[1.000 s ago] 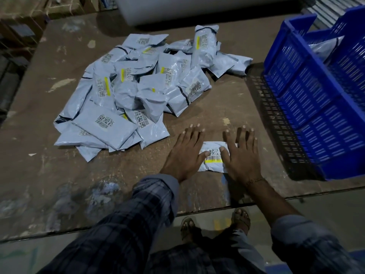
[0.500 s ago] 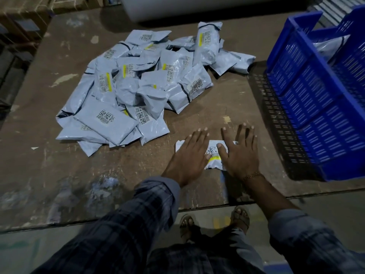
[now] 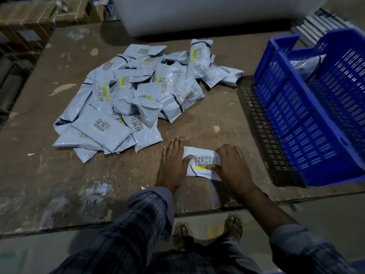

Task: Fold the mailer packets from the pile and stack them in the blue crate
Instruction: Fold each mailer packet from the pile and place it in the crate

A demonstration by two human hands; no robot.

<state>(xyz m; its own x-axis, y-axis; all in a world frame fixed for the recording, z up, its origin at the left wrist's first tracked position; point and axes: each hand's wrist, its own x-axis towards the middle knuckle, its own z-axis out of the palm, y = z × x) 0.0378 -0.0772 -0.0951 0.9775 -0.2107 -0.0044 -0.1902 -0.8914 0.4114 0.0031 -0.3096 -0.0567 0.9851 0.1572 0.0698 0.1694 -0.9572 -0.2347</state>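
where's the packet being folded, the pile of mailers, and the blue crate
packet being folded (image 3: 201, 167), head view, on its yellow label stripe
pile of mailers (image 3: 138, 95), head view, on a packet near the heap's middle
blue crate (image 3: 296, 115), head view, on its slotted near wall

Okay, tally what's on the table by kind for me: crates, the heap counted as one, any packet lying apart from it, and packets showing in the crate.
Blue crate: 1
Heap of packets: 1 (they overlap too much to count singly)
Packet apart from the heap: 1
Packet showing in the crate: 1
Total: 4
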